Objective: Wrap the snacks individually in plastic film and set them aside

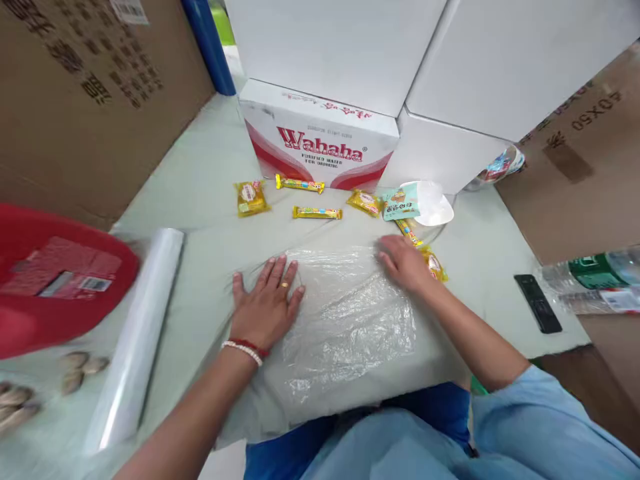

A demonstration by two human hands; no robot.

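Observation:
A clear, wrinkled sheet of plastic film (350,320) lies flat on the table before me. My left hand (265,303) rests palm down by its left edge, fingers spread. At the film's upper right corner, my right hand (404,261) lies low with its thumb apart from the fingers; some fingertips are hard to make out. Just beyond that hand are a yellow stick-shaped packet (409,232) and a yellow snack packet (434,263), the latter partly covered by the hand. A pale green snack packet (401,202) leans against a white dish (434,204).
Yellow snack packets (251,199) and yellow sticks (317,213) line the back, before a Wahaha box (320,143). Leftward are a roll of plastic film (135,340), a red package (60,280) and walnut-like pieces (75,367). A phone (538,303) and plastic bottles (595,272) lie right.

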